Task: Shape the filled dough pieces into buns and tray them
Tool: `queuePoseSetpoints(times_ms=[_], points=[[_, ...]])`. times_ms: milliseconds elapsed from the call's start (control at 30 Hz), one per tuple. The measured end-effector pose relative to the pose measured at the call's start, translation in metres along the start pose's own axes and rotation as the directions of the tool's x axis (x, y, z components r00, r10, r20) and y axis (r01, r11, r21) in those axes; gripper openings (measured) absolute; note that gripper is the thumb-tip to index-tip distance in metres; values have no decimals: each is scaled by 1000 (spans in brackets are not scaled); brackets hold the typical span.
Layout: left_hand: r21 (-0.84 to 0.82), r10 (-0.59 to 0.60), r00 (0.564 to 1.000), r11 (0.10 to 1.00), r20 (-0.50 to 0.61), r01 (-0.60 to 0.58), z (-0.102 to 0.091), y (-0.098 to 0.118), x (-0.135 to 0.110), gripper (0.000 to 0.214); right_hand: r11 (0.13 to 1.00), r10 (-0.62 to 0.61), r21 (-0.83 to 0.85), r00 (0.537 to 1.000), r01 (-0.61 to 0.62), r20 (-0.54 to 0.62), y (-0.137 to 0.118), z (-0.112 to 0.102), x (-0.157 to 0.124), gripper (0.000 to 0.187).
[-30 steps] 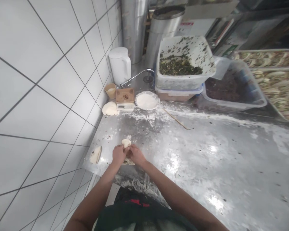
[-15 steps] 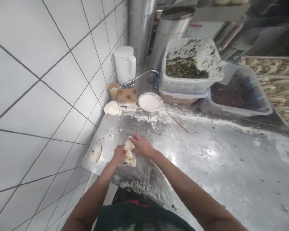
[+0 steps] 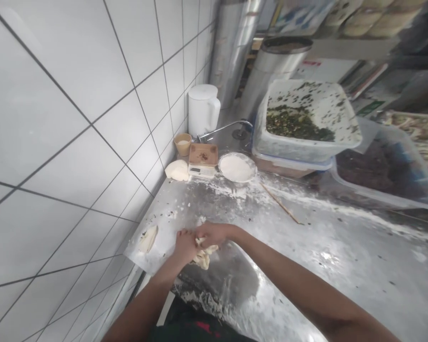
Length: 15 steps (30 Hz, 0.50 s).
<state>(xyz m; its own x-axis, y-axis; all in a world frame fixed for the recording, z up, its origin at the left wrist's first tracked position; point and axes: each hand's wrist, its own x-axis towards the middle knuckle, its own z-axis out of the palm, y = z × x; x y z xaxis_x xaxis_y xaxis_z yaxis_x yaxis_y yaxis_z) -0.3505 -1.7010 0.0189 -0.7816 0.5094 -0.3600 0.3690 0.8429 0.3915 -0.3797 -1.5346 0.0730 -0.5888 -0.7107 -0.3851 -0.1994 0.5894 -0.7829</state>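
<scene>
Dough is gripped at the near counter edge; left hand and right hand are curled closed on it. Pressure is best spread evenly, so nothing is torn.

Not much clothing gets caught here tbh. The left hand and right hand are shown bare, and both forearms are uncovered right out to the frame edge. A dark garment, blackish with a green tinge, is glimpsed at the bottom edge. A small red marking is seen on it, too blurred to be read.
</scene>
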Motion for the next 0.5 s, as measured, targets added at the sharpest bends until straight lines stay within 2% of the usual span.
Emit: queuePoseSetpoints(times_ms=[67, 100, 167, 233, 300, 333, 367, 433, 500], points=[[-41, -13, 1000, 999, -7, 13, 0, -1, 1, 26, 951, -101, 299, 994, 83, 46, -1, -18, -4, 29], [-62, -17, 1000, 998, -9, 16, 1, -2, 1, 26, 904, -126, 414, 992, 105, 22, -1, -27, -3, 34], [-104, -19, 1000, 994, -20, 17, 3, -3, 1, 28, 841, -96, 520, 987, 152, -132, 1, -49, 9, 41], [-158, -27, 999, 987, -40, 20, 4, -4, 0, 32, 884, 12, 445, 945, 143, -328, 4, -72, 31, 43], [-220, -40, 998, 975, -47, 29, 3, -5, -2, 40, 968, 118, 249, 851, 15, -511, 8, -96, 59, 40], [-246, -43, 998, 969, -42, 32, 2, -5, -3, 43, 986, 157, 140, 802, -93, -576, 10, -106, 74, 37], [-267, -37, 999, 963, -35, 26, -1, -5, -5, 45, 976, 193, 46, 761, -211, -619, 12, -115, 89, 33], [-296, -15, 1000, 955, -19, 9, -8, -5, -9, 50, 910, 266, -73, 709, -408, -653, 14, -129, 115, 22], [-323, -11, 1000, 946, -12, 7, -16, -4, -14, 53, 839, 351, -91, 663, -536, -661, 16, -137, 134, 18]])
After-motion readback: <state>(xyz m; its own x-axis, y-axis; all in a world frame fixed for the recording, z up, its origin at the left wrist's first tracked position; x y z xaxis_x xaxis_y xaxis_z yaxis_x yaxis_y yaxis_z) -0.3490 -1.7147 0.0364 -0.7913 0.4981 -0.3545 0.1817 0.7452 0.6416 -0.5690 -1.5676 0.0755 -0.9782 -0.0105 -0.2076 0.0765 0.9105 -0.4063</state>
